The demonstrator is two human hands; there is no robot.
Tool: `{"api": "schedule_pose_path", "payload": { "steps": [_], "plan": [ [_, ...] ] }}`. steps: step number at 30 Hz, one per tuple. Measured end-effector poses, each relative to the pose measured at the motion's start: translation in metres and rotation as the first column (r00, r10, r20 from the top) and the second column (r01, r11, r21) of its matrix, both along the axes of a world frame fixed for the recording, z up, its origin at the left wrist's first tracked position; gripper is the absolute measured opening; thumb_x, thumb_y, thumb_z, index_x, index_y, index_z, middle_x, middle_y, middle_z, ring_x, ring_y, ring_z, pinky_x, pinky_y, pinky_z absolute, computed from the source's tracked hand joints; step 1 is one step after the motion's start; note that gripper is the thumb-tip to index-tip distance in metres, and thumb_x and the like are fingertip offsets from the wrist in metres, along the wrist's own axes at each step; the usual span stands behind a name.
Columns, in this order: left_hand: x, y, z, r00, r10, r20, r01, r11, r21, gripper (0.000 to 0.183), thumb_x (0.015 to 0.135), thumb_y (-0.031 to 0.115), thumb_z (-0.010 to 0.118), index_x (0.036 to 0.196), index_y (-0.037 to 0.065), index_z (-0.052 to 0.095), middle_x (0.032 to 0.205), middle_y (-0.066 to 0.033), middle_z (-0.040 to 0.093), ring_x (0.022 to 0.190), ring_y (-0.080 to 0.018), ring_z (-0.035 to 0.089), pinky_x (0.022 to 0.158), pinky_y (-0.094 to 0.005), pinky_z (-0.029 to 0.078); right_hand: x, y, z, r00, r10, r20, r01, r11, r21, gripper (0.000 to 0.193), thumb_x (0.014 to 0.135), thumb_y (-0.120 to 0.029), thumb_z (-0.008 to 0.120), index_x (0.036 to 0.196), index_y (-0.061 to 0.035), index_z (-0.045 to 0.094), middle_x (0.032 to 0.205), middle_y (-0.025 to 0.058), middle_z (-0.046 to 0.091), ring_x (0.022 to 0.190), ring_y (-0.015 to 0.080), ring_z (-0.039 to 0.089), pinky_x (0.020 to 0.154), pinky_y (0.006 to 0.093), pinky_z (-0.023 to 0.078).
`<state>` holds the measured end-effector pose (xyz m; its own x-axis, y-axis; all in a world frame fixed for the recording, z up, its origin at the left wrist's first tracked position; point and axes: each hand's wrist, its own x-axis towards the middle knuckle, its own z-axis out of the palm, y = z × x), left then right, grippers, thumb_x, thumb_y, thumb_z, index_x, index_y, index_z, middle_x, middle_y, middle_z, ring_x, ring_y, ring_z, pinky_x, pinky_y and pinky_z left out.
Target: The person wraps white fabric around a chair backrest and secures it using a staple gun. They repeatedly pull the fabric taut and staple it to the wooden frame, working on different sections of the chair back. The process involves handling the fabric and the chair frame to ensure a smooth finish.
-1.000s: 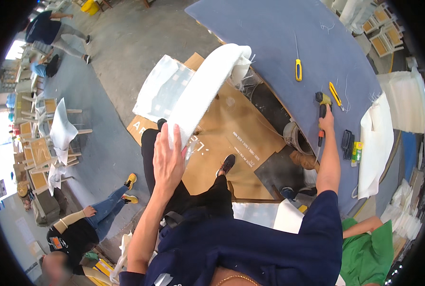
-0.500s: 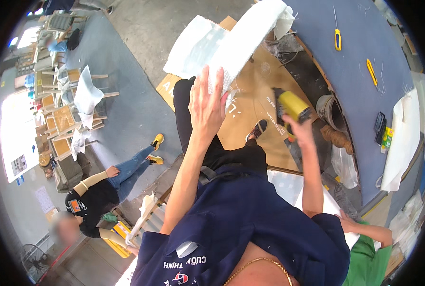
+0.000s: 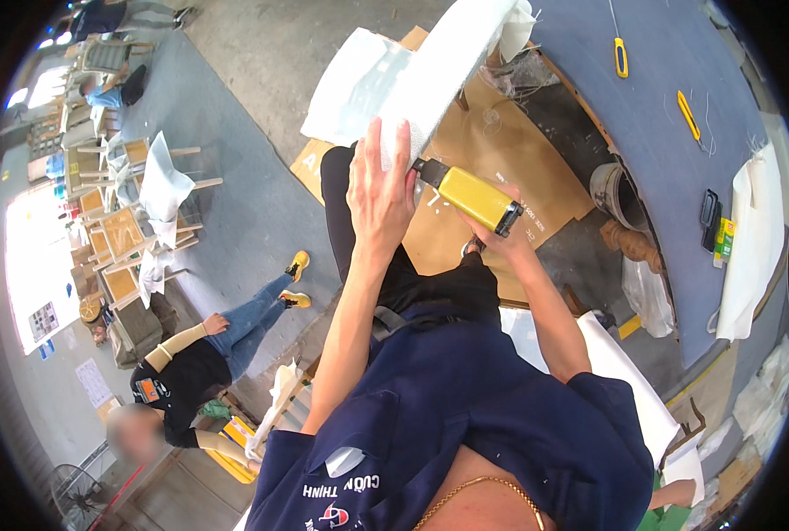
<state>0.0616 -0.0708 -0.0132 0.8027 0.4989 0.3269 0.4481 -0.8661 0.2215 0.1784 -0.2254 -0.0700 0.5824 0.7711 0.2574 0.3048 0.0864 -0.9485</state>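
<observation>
In my right hand (image 3: 503, 228) is a yellow-and-black staple gun (image 3: 474, 196), its black nose against or close by the near end of a long piece wrapped in white cloth (image 3: 452, 66). My left hand (image 3: 382, 196) lies on that same near end, its fingers stretched out along the cloth and the gun's nose just right of its fingertips. A looser white sheet (image 3: 350, 84) spreads to the left of the long piece. Whatever lies under the cloth is hidden.
A blue-grey table (image 3: 651, 133) at right bears a yellow screwdriver (image 3: 621, 58), a yellow cutter (image 3: 688, 115) and a white cloth roll (image 3: 753, 248). Cardboard (image 3: 509, 168) covers the floor below. A bucket (image 3: 614, 195) stands under the table. A co-worker (image 3: 178, 389) is at left.
My right hand has brought the staple gun up and left, from beside the table to the cloth-wrapped end. My left hand has stayed nearly in place.
</observation>
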Motion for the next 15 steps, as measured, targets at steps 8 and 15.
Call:
{"api": "schedule_pose_path", "payload": {
  "steps": [8, 15],
  "plan": [
    [-0.002, 0.000, 0.000, 0.999, -0.011, -0.032, 0.012, 1.000, 0.003, 0.081, 0.077, -0.001, 0.074, 0.151, 0.014, 0.043, 0.150, -0.0213, 0.043, 0.124, -0.0405, 0.056, 0.093, -0.0448, 0.055, 0.003, 0.004, -0.013, 0.997, 0.072, 0.009, -0.073, 0.997, 0.024, 0.016, 0.074, -0.010, 0.074, 0.086, -0.0009, 0.069, 0.075, 0.0111, 0.066, 0.061, 0.0293, 0.064, 0.058, 0.0348, 0.048],
    [-0.004, 0.002, -0.007, 1.000, -0.018, -0.014, 0.018, 1.000, 0.015, 0.084, 0.075, 0.001, 0.075, 0.151, 0.016, 0.043, 0.149, -0.0224, 0.043, 0.123, -0.0430, 0.054, 0.099, -0.0482, 0.051, -0.004, 0.004, -0.016, 0.988, 0.120, 0.095, -0.120, 0.993, -0.007, 0.021, 0.074, -0.015, 0.075, 0.090, -0.0026, 0.070, 0.079, 0.0118, 0.067, 0.065, 0.0306, 0.066, 0.060, 0.0354, 0.051]
  ]
}}
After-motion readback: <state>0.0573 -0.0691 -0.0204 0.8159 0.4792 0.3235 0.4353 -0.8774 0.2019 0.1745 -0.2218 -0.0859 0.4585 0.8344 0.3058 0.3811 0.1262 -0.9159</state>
